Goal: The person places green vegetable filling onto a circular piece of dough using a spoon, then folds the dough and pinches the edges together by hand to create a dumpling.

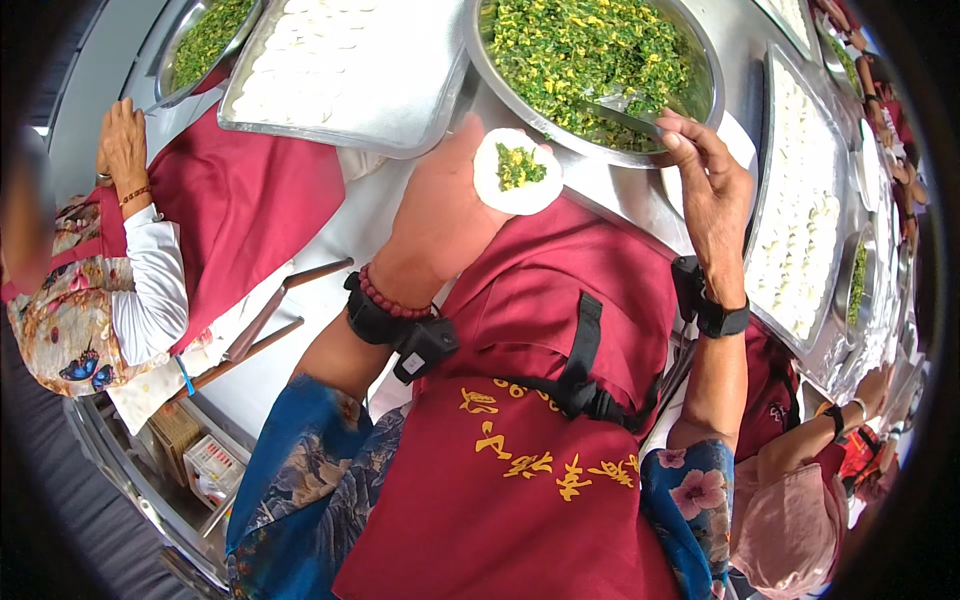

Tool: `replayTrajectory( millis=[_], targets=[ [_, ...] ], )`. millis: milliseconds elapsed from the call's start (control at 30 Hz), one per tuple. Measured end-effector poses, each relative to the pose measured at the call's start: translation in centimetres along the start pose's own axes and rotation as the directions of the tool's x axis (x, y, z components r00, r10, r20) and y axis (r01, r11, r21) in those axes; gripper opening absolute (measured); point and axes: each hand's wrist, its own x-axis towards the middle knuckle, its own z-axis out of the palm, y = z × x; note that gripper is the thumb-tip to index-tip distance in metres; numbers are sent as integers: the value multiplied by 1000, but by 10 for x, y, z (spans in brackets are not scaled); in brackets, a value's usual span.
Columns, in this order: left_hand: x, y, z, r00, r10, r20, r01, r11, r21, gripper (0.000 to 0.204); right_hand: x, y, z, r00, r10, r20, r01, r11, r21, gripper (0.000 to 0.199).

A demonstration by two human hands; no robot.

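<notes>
A round white dumpling wrapper (489, 187) rests on the fingers of my left hand (440, 205), its far edge near the bowl. On it sits a small heap of chopped green and yellow filling (520, 168). My right hand (714, 190) pinches the handle end of a flat metal spatula (622, 118), whose blade dips into the filling. That filling fills a large round steel bowl (715, 75) just ahead of me. The fingertips of my left hand are partly hidden by the wrapper.
Left of the bowl, a metal tray (410, 100) carries rows of white dumplings. Another tray (835, 200) of dumplings stands at right. A co-worker's hand (124, 143) holds a tool by a smaller bowl (168, 78) at far left. More people work along the right.
</notes>
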Motion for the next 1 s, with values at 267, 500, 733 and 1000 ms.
replayTrajectory(
  millis=[267, 500, 733, 1000],
  targets=[
    [18, -3, 8, 999, 51, 19, -48, 993, -109, 55, 2, -1, 1, 980, 91, 175, -130, 966, 224, 21],
    [25, -1, 24, 984, -36, -175, -54, 874, -483, 35, -30, -23, -6, 998, -7, 60, -1, 991, 130, 21],
    [21, 9, 17, 992, 122, -15, -122, 983, -138, 48, -62, -33, 5, 782, -572, 248, 622, 686, -378, 25],
    [19, 3, 8, 993, 115, 32, -115, 993, -23, 50, -83, -15, 15, 831, -530, 167, 554, 769, -318, 22]
  ],
)
